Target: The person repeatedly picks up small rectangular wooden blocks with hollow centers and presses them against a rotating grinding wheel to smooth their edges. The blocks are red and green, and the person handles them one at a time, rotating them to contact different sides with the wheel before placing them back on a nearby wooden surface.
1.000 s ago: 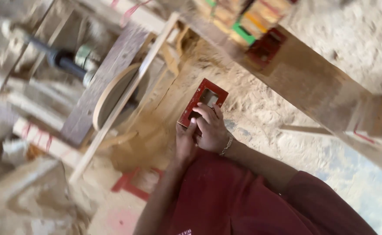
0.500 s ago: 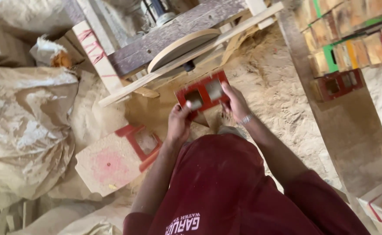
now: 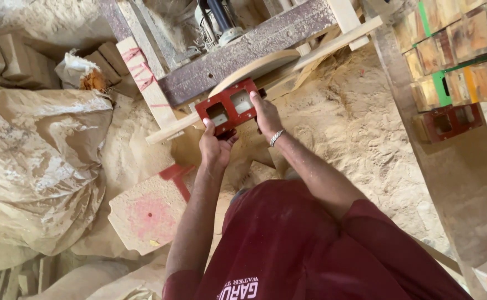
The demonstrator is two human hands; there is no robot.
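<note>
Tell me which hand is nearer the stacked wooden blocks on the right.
Right. The right hand grips the red frame's end facing the stacked blocks; the left hand holds its far end.

There is one view only, from the camera on the person's head. It looks steeply down over the red shirt (image 3: pixel 304 250) and both forearms to the sawdust floor (image 3: pixel 360 139). The red wooden frame (image 3: pixel 229 105) sits near, just above the picture's middle. Beyond the frame lies the dark workbench beam (image 3: pixel 243 55); the view is tilted.
</note>
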